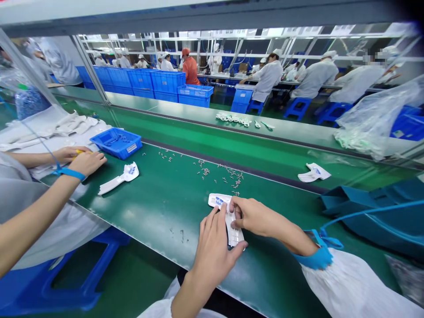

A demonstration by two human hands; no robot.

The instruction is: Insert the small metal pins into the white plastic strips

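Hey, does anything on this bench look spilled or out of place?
Yes: small metal pieces lie scattered loose over the green bench, just beyond the white part that the left hand and right hand hold. They look spilled rather than gathered. Nothing looks damaged.

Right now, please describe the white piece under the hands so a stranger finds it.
On the green belt, look at the near edge, middle. A flat white piece with blue print lies there. Unlike the two similar pieces farther off, it is touched by the left hand and right hand.
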